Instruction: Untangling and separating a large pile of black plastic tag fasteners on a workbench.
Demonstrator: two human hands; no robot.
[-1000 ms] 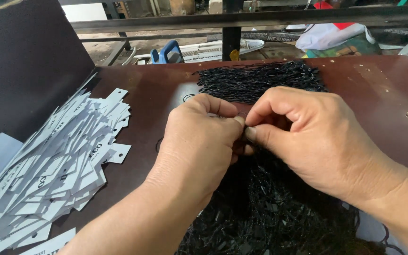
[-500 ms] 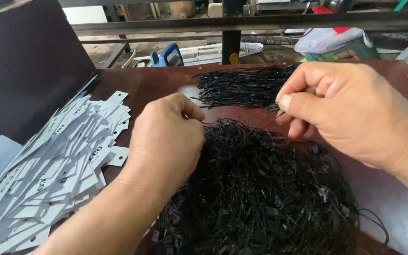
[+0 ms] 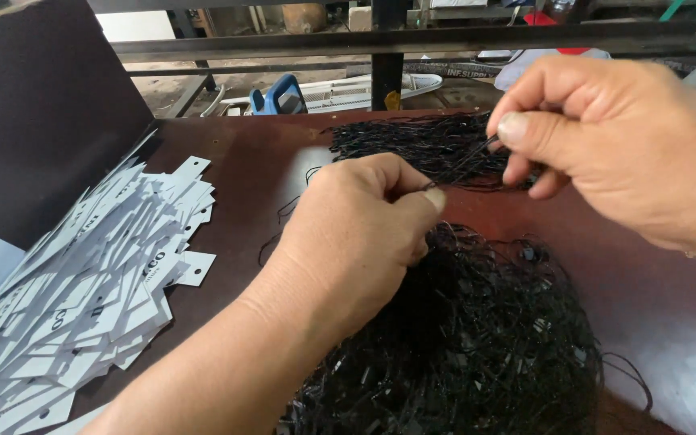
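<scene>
Dark brown desk (image 3: 267,161), board upright along its left edge. Landmark: big tangle of black cords (image 3: 461,346), near-centre of desk. Left of tangle: heap of white card tags (image 3: 98,282), punched holes visible. Beyond tangle: second, straighter bundle of black cords (image 3: 420,145). Left hand (image 3: 356,234) over tangle's upper-left edge, grip closed, thumb & forefinger pinching a single black cord (image 3: 465,165). Right hand (image 3: 614,137) above tangle's far-right side, grip pinched on same cord's other end; cord taut betw. hands.
</scene>
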